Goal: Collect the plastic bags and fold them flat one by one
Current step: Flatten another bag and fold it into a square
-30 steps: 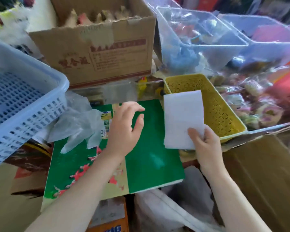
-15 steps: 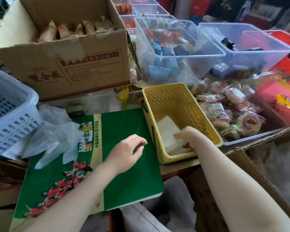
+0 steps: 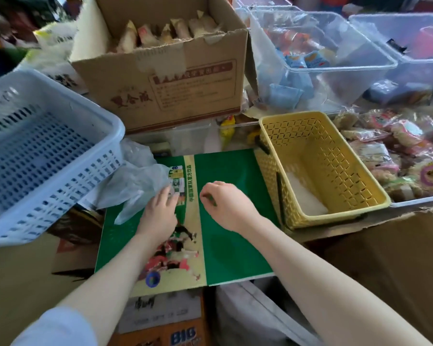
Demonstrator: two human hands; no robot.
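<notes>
Reaching toward the crumpled clear bag [image 3: 135, 186], the left hand [image 3: 160, 213] has its fingers extended at the bag's edge on the green board [image 3: 230, 221]; whether they already pinch the film I cannot tell, since the fingertips blur into it. That bag lies half on the board's left side and half against the blue basket [image 3: 48, 151], so it seems the next one to be pulled onto the board, which serves as the flat folding surface. The right hand [image 3: 225, 206] rests over the board's middle with fingers loosely curled under and nothing in them, placed, I judge, to help spread the bag. A folded white bag [image 3: 303, 193] lies flat in the bottom of the yellow basket [image 3: 335, 211], just right of the board, apparently the place for finished ones. Half a second ago the right hand was down inside the yellow basket on that folded bag; it has since come out and crossed to the board. The left hand, then loosely curled over the board's centre, has shifted left to the clear bag.
</notes>
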